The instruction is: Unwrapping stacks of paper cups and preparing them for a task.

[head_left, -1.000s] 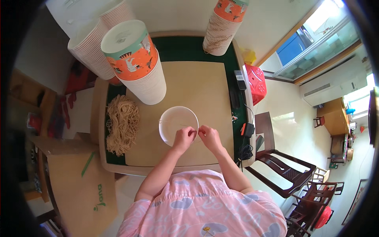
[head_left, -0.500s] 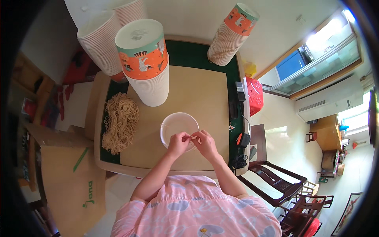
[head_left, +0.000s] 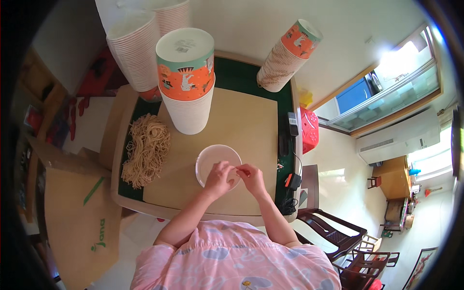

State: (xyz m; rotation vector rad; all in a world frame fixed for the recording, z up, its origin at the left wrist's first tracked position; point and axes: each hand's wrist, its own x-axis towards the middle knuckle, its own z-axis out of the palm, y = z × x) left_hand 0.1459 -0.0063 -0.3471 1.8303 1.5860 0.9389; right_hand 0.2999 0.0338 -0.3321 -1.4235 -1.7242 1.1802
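Left hand point(head_left: 218, 181): fingers straighter than half a second ago. Right hand point(head_left: 252, 180): fingers curled, tips near the left's, over the white tub's point(head_left: 211, 159) right side. Pinch and contents, we cannot tell. Tub on board point(head_left: 246, 125); fingerwork seems unfinished.

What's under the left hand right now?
A round white container and brown board show around the left hand; whatever it directly covers cannot be seen.

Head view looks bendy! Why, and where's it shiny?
Head view: fisheye bends the table rim; head view: glare whitens the window, and light gleams on the floor; head view: details between left hand and right hand are too tiny to tell.
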